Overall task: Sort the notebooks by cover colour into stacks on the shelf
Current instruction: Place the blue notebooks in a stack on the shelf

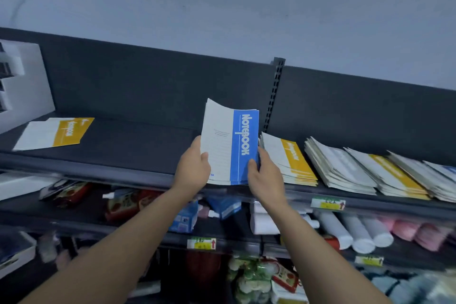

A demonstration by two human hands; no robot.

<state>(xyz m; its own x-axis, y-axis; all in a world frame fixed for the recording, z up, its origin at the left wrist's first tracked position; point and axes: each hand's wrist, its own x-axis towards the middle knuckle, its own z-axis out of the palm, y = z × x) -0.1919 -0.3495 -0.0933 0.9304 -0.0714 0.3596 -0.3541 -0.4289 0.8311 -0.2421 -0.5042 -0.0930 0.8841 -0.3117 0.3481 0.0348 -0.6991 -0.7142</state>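
Note:
A blue-and-white notebook [232,140] stands tilted up off the top shelf [138,153], at the front of a small bundle of notebooks. My left hand [193,168] grips its lower left edge, thumb on the cover. My right hand [262,175] grips the lower right edge of the bundle. A lone yellow notebook [61,132] lies flat at the shelf's left end. Just right of my hands sits a stack topped by a yellow notebook [292,158], and further stacks of mixed notebooks [370,173] run to the right edge.
A white foam block [22,81] stands at the far left of the shelf. A slotted upright [274,96] divides the dark back panel. Lower shelves hold packets, white rolls [355,232] and pink items, with price tags [328,203] on their front edges.

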